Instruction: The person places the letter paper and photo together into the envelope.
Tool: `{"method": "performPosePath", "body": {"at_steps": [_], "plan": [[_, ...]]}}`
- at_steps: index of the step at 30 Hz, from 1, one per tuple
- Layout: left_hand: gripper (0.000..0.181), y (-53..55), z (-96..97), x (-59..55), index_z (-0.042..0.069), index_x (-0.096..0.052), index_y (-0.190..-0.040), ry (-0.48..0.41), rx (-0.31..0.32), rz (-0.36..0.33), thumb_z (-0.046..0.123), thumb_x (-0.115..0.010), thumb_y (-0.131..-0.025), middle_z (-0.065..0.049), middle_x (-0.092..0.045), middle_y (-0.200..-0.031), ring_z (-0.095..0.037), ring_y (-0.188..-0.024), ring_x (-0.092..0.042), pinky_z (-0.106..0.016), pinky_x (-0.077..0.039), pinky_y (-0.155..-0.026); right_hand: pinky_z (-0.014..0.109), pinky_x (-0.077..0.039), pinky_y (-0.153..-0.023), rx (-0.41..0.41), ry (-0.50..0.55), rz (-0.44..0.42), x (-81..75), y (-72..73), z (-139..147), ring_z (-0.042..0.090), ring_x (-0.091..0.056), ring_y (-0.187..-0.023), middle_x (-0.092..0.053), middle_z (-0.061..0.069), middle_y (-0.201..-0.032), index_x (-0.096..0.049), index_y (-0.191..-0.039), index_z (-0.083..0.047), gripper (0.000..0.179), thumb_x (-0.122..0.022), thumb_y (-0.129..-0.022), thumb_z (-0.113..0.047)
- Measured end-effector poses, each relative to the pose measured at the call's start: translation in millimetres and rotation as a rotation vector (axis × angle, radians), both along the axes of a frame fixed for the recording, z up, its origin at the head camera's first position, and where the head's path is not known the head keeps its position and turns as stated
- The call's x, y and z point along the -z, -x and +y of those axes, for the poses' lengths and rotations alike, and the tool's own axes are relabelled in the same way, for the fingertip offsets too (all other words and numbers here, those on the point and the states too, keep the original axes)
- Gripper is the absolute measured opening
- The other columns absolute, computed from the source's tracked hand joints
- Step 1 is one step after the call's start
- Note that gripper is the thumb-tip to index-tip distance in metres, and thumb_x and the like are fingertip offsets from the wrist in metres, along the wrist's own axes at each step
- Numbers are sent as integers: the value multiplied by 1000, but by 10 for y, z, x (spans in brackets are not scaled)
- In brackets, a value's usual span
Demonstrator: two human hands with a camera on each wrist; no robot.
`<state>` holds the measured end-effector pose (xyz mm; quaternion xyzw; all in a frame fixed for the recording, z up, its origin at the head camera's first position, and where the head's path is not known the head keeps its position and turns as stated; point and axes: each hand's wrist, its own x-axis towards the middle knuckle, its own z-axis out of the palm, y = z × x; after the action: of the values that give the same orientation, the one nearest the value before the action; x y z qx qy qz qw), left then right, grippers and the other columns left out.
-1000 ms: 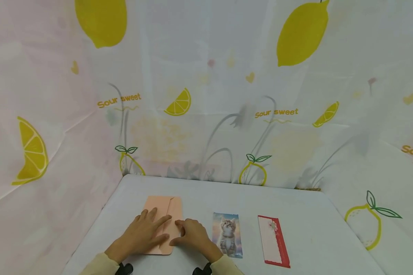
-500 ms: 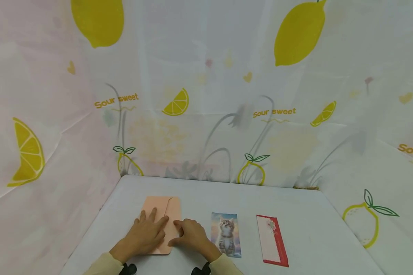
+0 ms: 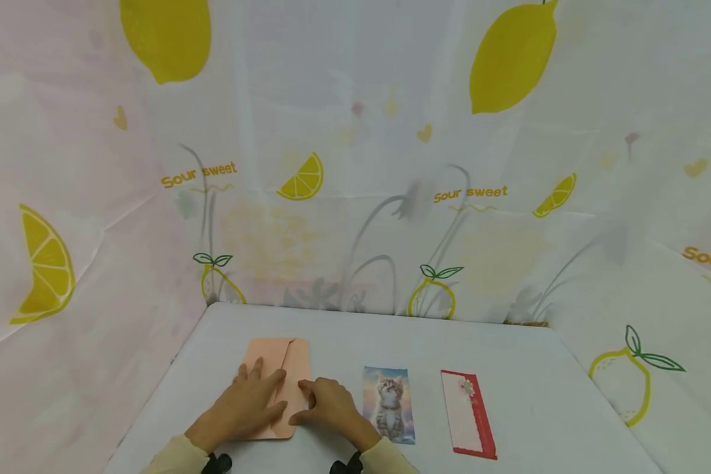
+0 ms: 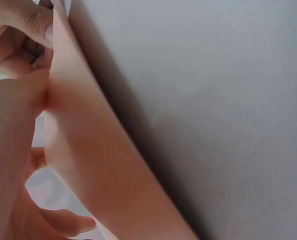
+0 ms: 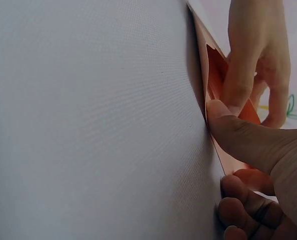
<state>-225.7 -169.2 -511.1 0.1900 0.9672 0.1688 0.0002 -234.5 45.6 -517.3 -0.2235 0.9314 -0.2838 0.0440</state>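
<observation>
A peach paper envelope (image 3: 297, 359) lies on the left part of the white table, a long seam or flap edge running down it. My left hand (image 3: 241, 401) rests on it with fingers spread, the thumb apart from the index finger. At its right edge my right hand (image 3: 330, 405) pinches the paper between thumb and curled fingers. In the right wrist view the envelope (image 5: 217, 70) gapes at its near end, showing an orange inside, with the right thumb (image 5: 243, 135) on its edge. The left wrist view shows the envelope's side (image 4: 103, 165) standing slightly off the table.
Right of the hands lies a kitten picture card (image 3: 390, 403). Farther right is a pink card with a red border (image 3: 469, 415) and a small flower. The white table (image 3: 545, 382) ends at a lemon-print cloth (image 3: 355, 131) behind and at both sides.
My left thumb drew in toward the index finger, then spread out again. The left hand shifted slightly left on the envelope. The right hand keeps its grip, and both cards stay put.
</observation>
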Motion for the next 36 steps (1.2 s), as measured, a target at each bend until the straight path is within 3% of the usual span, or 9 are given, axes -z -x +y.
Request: {"method": "performPosePath", "body": {"at_steps": [4, 6, 10, 13, 20, 26, 28, 33, 36], "plan": [[67, -1, -27, -29, 19, -56, -144, -38, -13, -72, 54, -73, -90, -48, -33, -147, -77, -128, -29, -78, -40, -92, 22, -27, -44, 2, 4, -14, -7, 3, 9, 4, -33, -49, -45, -9, -62, -76, -120, -9, 57, -92, -76, -41], [71, 0, -34, -39, 21, -55, -145, -48, -20, -105, 57, -75, -87, -48, -31, -149, -77, -130, -27, -78, -39, -93, 22, -26, -44, -2, 11, -23, -12, 2, 13, 4, -33, -48, -45, -8, -61, -72, -131, -10, 66, -92, -76, -40], [78, -2, -40, -61, 22, -54, -145, -65, -22, -148, 60, -78, -82, -48, -28, -151, -76, -133, -23, -79, -37, -95, 21, -25, -42, -7, 27, -38, -19, 6, 20, 4, -31, -46, -56, -8, -65, -77, -89, -6, 38, -91, -77, -39], [81, -5, -44, -74, 22, -53, -144, -73, -8, -148, 62, -80, -79, -50, -28, -150, -77, -132, -22, -80, -37, -93, 21, -26, -42, -7, 43, -41, -32, 6, 27, 4, -31, -45, -62, -7, -67, -58, -60, -13, 45, -91, -77, -37], [87, -20, -62, -87, 23, -51, -144, -80, 12, -136, 69, -80, -76, -50, -28, -149, -79, -130, -23, -81, -39, -89, 21, -30, -43, -19, 44, -26, -31, 16, 48, 4, -37, -46, -62, -8, -64, -57, -60, -15, 42, -89, -80, -34], [87, -31, -74, -99, 25, -51, -142, -89, 19, -118, 70, -80, -74, -50, -28, -149, -78, -130, -25, -80, -40, -88, 21, -30, -43, -25, 44, -22, -10, 39, 57, 3, -36, -45, -78, -3, -104, -58, -60, -15, 42, -89, -81, -35], [87, -33, -73, -103, 25, -51, -143, -90, 15, -121, 71, -80, -74, -49, -28, -150, -78, -130, -24, -79, -41, -87, 21, -29, -42, -25, 42, -26, -3, 45, 57, 3, -35, -45, -78, -4, -103, -58, -60, -16, 41, -88, -81, -35], [87, -38, -78, -90, 27, -50, -144, -95, 4, -123, 71, -79, -74, -47, -27, -152, -76, -132, -24, -78, -43, -84, 21, -28, -43, -25, 39, -22, 10, 53, 51, 3, -34, -45, -61, -10, -66, -60, -61, -17, 40, -88, -82, -35], [87, -43, -88, -66, 28, -50, -143, -97, 2, -115, 72, -79, -74, -48, -26, -152, -75, -133, -25, -76, -45, -83, 21, -29, -43, -24, 39, -13, 11, 51, 52, 3, -35, -46, -65, -9, -70, -59, -61, -16, 41, -88, -82, -36]]}}
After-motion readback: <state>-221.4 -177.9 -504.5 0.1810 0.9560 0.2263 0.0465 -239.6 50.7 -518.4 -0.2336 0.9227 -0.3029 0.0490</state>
